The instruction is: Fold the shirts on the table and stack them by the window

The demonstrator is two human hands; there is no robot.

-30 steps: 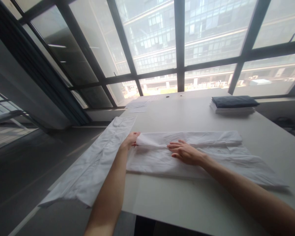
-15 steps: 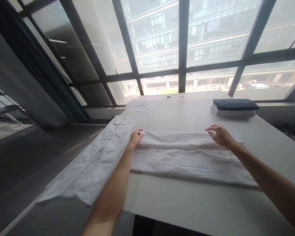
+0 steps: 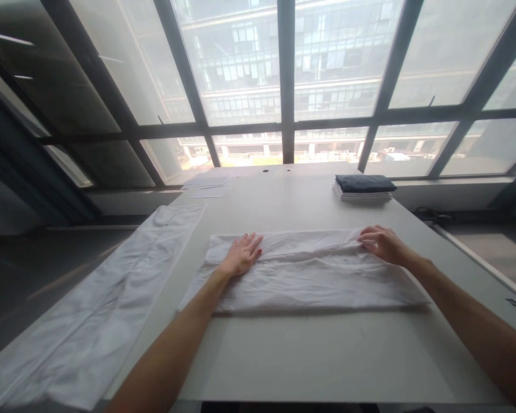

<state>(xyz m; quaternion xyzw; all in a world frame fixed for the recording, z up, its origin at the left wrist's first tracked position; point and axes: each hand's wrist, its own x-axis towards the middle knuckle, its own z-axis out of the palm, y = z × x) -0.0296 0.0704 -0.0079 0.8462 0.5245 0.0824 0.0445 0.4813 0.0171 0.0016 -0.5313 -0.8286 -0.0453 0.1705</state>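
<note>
A white garment (image 3: 309,281), folded into a long wrinkled band, lies crosswise on the white table in front of me. My left hand (image 3: 242,255) rests palm down on its left part, fingers spread over the upper layer. At the upper right edge of the same garment, my right hand (image 3: 380,244) has its fingers curled and pinched onto the cloth. Part of the garment's right end is hidden behind that hand and forearm. To the left, a second white garment (image 3: 107,298) stretches lengthwise along the table's left side, creased and flat.
A stack of folded cloth with a dark blue piece (image 3: 364,183) on top sits at the far right of the table (image 3: 284,355). Sheets of paper (image 3: 208,186) lie at the far left. Large windows (image 3: 241,63) rise behind, and a dark curtain (image 3: 38,155) hangs at left.
My left hand has gone from the garment's upper left corner to lying flat on it. My right hand has closed on the upper right edge. The view has turned rightward.
</note>
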